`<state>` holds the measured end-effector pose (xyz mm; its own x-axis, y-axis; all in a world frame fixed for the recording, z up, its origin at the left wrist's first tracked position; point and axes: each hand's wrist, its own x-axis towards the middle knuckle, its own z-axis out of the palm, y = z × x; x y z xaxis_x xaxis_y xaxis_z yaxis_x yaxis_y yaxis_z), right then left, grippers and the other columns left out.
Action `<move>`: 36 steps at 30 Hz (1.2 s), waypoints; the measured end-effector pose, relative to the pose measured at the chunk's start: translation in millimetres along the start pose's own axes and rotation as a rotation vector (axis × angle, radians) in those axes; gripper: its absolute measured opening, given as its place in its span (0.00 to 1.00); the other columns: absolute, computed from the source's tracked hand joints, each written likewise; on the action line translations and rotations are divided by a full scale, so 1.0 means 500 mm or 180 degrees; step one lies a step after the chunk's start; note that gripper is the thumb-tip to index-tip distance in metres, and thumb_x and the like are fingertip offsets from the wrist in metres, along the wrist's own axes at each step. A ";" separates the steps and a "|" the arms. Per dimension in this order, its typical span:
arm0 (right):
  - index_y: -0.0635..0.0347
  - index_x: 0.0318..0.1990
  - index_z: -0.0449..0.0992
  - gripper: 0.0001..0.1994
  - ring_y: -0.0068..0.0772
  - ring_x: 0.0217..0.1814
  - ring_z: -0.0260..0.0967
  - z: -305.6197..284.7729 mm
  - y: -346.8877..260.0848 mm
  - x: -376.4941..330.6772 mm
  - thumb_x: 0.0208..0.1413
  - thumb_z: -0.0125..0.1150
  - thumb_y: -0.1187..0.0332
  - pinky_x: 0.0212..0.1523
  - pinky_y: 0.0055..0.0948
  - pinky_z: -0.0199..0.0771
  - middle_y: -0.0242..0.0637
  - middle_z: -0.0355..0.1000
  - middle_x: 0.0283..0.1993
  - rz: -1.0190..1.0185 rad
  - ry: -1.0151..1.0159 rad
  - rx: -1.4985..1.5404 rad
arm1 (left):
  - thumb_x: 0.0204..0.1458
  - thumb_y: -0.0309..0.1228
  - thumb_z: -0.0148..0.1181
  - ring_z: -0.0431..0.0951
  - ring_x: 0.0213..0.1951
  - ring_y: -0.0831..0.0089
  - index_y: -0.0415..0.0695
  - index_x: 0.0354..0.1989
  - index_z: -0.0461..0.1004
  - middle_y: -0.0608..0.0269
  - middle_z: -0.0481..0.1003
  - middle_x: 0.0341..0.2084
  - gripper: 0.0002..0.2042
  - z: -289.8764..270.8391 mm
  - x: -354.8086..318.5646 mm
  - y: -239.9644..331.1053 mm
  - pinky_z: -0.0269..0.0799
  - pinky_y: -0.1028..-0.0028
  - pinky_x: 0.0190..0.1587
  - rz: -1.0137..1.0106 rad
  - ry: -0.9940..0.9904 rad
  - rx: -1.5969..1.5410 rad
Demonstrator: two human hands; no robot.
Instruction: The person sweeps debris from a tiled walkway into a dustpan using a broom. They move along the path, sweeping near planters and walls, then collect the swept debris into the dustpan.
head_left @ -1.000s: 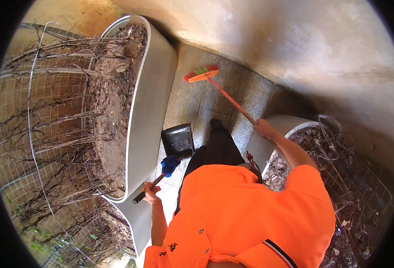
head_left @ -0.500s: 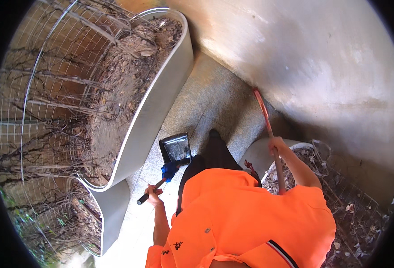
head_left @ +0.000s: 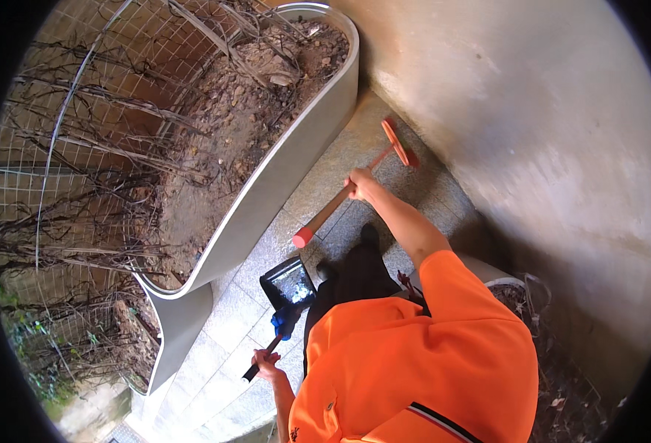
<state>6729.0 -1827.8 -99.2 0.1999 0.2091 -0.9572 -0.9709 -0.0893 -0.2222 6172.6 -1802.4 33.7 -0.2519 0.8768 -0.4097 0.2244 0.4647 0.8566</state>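
My right hand [head_left: 360, 183] is closed round the handle of a broom [head_left: 330, 213], held out ahead of my body. Its narrow orange-red head [head_left: 395, 142] is over the floor near the wall's foot; whether it touches is unclear. The handle's red butt end points back toward the lower left. Lower down, my left hand [head_left: 266, 362] grips the dark stick of a black dustpan [head_left: 288, 283]. Blue material wraps the joint between stick and pan. The pan is beside my legs, its shiny inside facing up.
A curved grey planter [head_left: 285, 159] with soil and bare branches runs along the left, backed by wire mesh [head_left: 26, 184]. On the right rises a stained pale wall [head_left: 554, 111]. Another planter [head_left: 506, 281] stands by my right side. Grey paving [head_left: 248, 292] lies between them.
My right hand has swung the broom leftward and farther ahead, bringing its head away from the wall and its handle end into view. My left hand has stayed on the dustpan's stick.
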 end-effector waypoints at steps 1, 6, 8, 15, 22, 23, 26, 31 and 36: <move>0.44 0.31 0.61 0.06 0.21 0.16 0.62 0.007 -0.024 0.020 0.49 0.41 0.71 0.15 0.29 0.53 0.27 0.62 0.19 0.0052 -0.0054 0.0001 | 0.49 0.34 0.51 0.67 0.09 0.74 0.40 0.18 0.63 0.62 0.65 0.11 0.13 0.007 -0.006 0.004 0.66 0.79 0.11 0.0012 0.0033 0.0017; 0.55 0.19 0.61 0.09 0.22 0.11 0.57 -0.109 -0.111 -0.026 0.49 0.45 0.68 0.10 0.22 0.52 0.30 0.58 0.14 -0.0536 -0.1315 0.0445 | 0.49 0.33 0.52 0.67 0.09 0.73 0.39 0.17 0.62 0.60 0.66 0.12 0.13 0.050 -0.029 0.014 0.65 0.79 0.09 -0.0048 0.0227 0.0016; 0.54 0.13 0.60 0.15 0.23 0.08 0.54 -0.184 -0.122 -0.106 0.51 0.45 0.64 0.08 0.23 0.50 0.30 0.54 0.09 -0.0364 -0.1607 0.0279 | 0.49 0.33 0.51 0.67 0.09 0.73 0.39 0.17 0.63 0.60 0.66 0.12 0.13 0.056 -0.022 -0.005 0.64 0.79 0.08 -0.0115 0.0246 -0.0043; 0.64 0.10 0.66 0.10 0.36 0.11 0.63 -0.485 -0.008 -0.286 0.38 0.51 0.72 0.12 0.33 0.62 0.42 0.61 0.08 -0.1370 0.0726 -0.3138 | 0.49 0.35 0.53 0.68 0.09 0.71 0.39 0.17 0.63 0.58 0.66 0.12 0.14 0.130 0.010 -0.014 0.66 0.77 0.08 -0.0281 -0.0050 -0.0140; 0.74 0.21 0.70 0.10 0.46 0.22 0.71 -0.530 0.042 -0.375 0.37 0.52 0.71 0.25 0.38 0.70 0.54 0.69 0.20 -0.1128 0.0766 -0.3989 | 0.50 0.33 0.51 0.69 0.09 0.72 0.38 0.18 0.66 0.61 0.66 0.11 0.13 0.185 0.017 0.021 0.67 0.76 0.09 0.0036 -0.0608 0.0016; 0.74 0.22 0.70 0.10 0.47 0.23 0.71 -0.533 0.044 -0.376 0.37 0.53 0.70 0.27 0.39 0.70 0.55 0.69 0.21 -0.1045 0.0741 -0.4036 | 0.50 0.33 0.51 0.68 0.09 0.73 0.38 0.18 0.66 0.61 0.66 0.11 0.13 0.191 0.009 0.029 0.67 0.77 0.10 0.0010 -0.0572 0.0032; 0.73 0.23 0.70 0.11 0.49 0.25 0.71 -0.563 0.049 -0.346 0.38 0.53 0.70 0.28 0.39 0.70 0.55 0.69 0.21 -0.1547 0.0490 -0.4770 | 0.50 0.33 0.51 0.68 0.09 0.74 0.39 0.18 0.65 0.61 0.66 0.11 0.13 0.213 -0.003 0.047 0.66 0.78 0.11 0.0077 -0.0627 0.0067; 0.74 0.24 0.71 0.12 0.48 0.24 0.71 -0.488 -0.008 -0.362 0.38 0.52 0.69 0.27 0.39 0.71 0.56 0.69 0.21 -0.1582 0.0431 -0.4783 | 0.50 0.32 0.50 0.69 0.10 0.73 0.39 0.18 0.64 0.60 0.67 0.12 0.12 0.210 -0.017 0.033 0.67 0.78 0.10 0.0119 -0.0569 -0.0025; 0.73 0.24 0.71 0.11 0.47 0.23 0.71 -0.459 -0.075 -0.298 0.39 0.50 0.70 0.26 0.39 0.71 0.56 0.70 0.23 -0.1347 0.0311 -0.5004 | 0.50 0.32 0.50 0.69 0.10 0.72 0.39 0.18 0.64 0.58 0.67 0.13 0.12 0.210 -0.035 0.022 0.68 0.77 0.10 -0.0017 -0.0272 -0.0067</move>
<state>6765.7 -2078.9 9.1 0.4688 0.4220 -0.7760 0.2234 -0.9066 -0.3580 6278.5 -1799.5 17.4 -0.1717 0.8820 -0.4388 0.2030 0.4675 0.8603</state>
